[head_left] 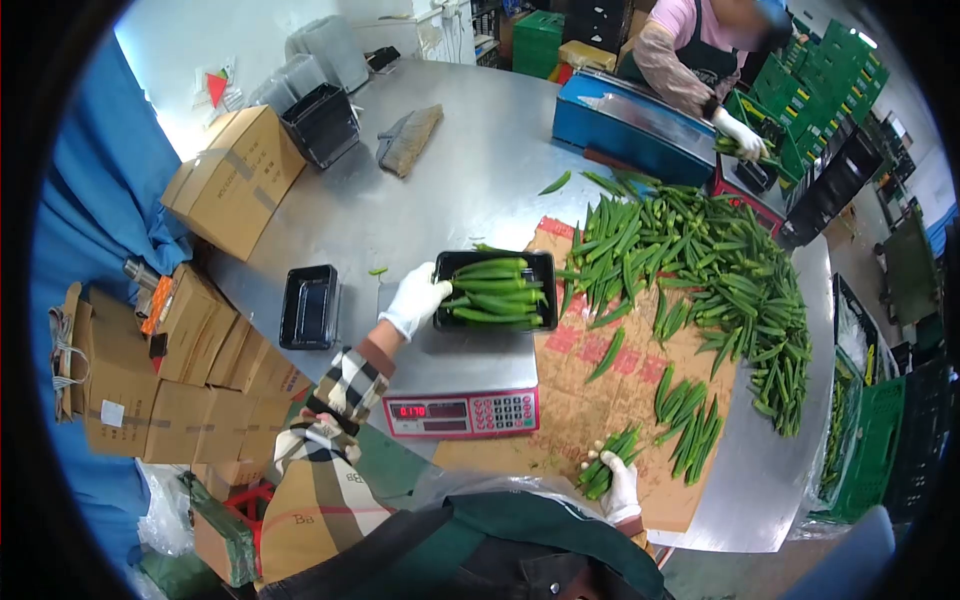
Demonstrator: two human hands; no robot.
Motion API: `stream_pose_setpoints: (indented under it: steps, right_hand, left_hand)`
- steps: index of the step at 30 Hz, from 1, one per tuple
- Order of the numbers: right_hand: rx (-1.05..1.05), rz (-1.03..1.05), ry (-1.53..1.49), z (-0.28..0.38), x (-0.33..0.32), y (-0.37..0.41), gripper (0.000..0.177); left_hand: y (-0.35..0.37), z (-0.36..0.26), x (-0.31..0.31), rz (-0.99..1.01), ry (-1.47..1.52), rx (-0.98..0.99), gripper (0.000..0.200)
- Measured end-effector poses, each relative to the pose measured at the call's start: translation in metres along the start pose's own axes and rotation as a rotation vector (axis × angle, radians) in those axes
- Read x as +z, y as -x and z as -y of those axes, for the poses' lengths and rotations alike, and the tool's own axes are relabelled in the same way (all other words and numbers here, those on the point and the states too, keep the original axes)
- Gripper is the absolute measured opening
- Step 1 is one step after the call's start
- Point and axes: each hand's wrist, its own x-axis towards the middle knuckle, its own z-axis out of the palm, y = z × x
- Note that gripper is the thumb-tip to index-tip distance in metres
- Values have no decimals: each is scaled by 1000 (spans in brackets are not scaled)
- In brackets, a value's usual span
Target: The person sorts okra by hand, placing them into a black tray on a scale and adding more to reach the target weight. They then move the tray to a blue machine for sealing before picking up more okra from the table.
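Observation:
A black plastic tray (545,318) with a row of green okra pods (495,290) sits on the weighing scale (462,410), whose red display reads 0.170. My left hand (415,303), in a white glove, grips the tray's left rim, fingertips beside the pods' ends. Near the front edge of the cardboard, my right hand (621,480), also gloved, is closed around a small bunch of okra (608,465). Loose okra pods (690,440) lie just beyond it. A large okra pile (690,260) spreads over the flattened cardboard (570,385) to the right.
Another black tray (309,308) stands left of the scale. Cardboard boxes (235,180) and stacked black trays (322,125) line the left side. A grey-brown cloth (410,140) lies further back. Across the metal table, a co-worker's gloved hand (740,135) holds okra near a blue machine (630,125).

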Motion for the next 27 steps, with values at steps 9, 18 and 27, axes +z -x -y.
stream_pose_setpoints:
  steps: [9, 18, 27]
  right_hand:
    - [-6, -164, -60, 11, 8, -8, 27]
    - [124, 11, 61, 14, 15, -3, 38]
    - [189, 80, 125, 1, 23, -10, 33]
  left_hand:
    - [-232, 89, 44, -203, 270, -233, 47]
    - [-138, 89, -64, -539, -244, 51, 69]
    - [49, 229, -131, -562, -561, -18, 40]
